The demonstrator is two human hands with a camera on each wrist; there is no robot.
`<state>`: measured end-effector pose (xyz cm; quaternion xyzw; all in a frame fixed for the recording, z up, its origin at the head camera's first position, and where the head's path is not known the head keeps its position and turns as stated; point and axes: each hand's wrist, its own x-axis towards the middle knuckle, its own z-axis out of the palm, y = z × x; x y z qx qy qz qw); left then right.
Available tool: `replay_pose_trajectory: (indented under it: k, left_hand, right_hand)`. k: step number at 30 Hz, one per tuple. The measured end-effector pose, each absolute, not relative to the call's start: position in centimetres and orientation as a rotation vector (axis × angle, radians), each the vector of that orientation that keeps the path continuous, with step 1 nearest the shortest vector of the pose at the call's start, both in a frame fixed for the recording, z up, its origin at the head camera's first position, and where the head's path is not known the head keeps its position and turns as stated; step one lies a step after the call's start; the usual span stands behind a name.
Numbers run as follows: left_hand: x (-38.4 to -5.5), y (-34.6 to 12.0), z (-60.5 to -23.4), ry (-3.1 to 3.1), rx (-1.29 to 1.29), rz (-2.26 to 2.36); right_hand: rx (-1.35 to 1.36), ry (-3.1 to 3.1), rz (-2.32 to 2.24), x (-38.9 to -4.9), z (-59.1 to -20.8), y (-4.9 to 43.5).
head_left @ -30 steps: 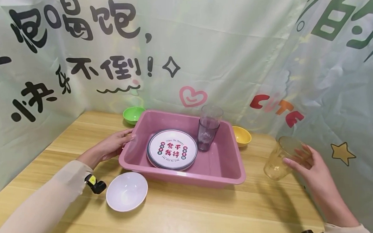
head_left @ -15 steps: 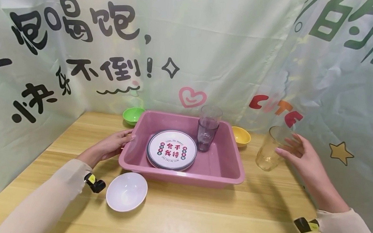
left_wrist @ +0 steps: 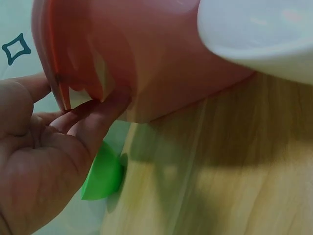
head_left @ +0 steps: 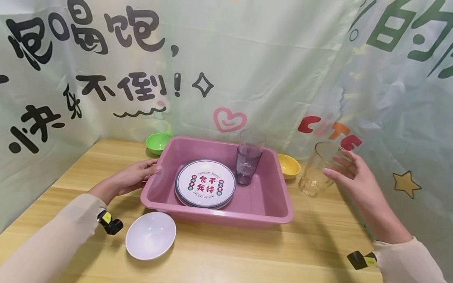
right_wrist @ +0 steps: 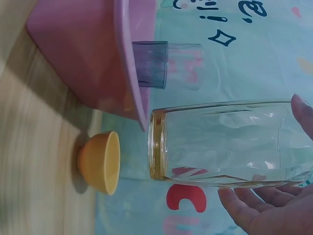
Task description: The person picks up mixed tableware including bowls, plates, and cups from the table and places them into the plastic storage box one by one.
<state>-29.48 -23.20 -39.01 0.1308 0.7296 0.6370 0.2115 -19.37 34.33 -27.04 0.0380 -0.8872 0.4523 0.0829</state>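
Observation:
My left hand (head_left: 130,180) grips the left rim of a pink plastic basin (head_left: 273,199), its thumb at the rim and fingers underneath in the left wrist view. My right hand (head_left: 359,182) holds a clear amber-tinted drinking glass (right_wrist: 220,144) between thumb and fingers. That glass is above the table, right of the basin and slightly tilted. Inside the basin lies a stack of plates (head_left: 205,184), the top one white with red characters. Behind the stack's right edge stands a purple-grey tumbler (head_left: 247,164) with a clear tumbler (head_left: 252,137) nested in it.
A white bowl (head_left: 150,236) sits in front of the basin's left corner. Behind it on the left is a green bowl (head_left: 158,143); a yellow bowl (head_left: 288,166) stands by its right side. Printed cloth (head_left: 201,37) hangs behind and beside the wooden table (head_left: 243,262).
My right hand has moved left and slightly up with the amber glass, towards the basin. My left hand stays on the basin rim. The head view has shifted slightly.

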Motion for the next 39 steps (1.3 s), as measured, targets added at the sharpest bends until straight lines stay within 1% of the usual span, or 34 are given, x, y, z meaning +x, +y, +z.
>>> replay_pose_trajectory:
  k: [5,15,25,31,39]
  left_hand:
    - [-29.4,-23.5,-38.4,2.069,0.389,1.692]
    - [-29.5,-23.6,-36.1,2.199,0.353,1.546]
    - [-29.5,-22.7,-32.8,2.387,0.471,1.446]
    - [-29.6,-20.7,-30.6,2.456,0.560,1.454]
    - [-29.7,-16.9,-28.2,2.562,0.591,1.359]
  right_hand:
    - [0.122,-2.654,1.319,-19.7,-26.5,33.6]
    - [0.156,-2.618,1.369,-20.7,-25.3,32.4]
    - [0.199,-2.627,1.344,-21.9,-24.1,31.2]
    - [0.219,-2.622,1.370,-22.5,-23.3,30.4]
    - [0.232,-2.604,1.400,-23.3,-22.3,29.2]
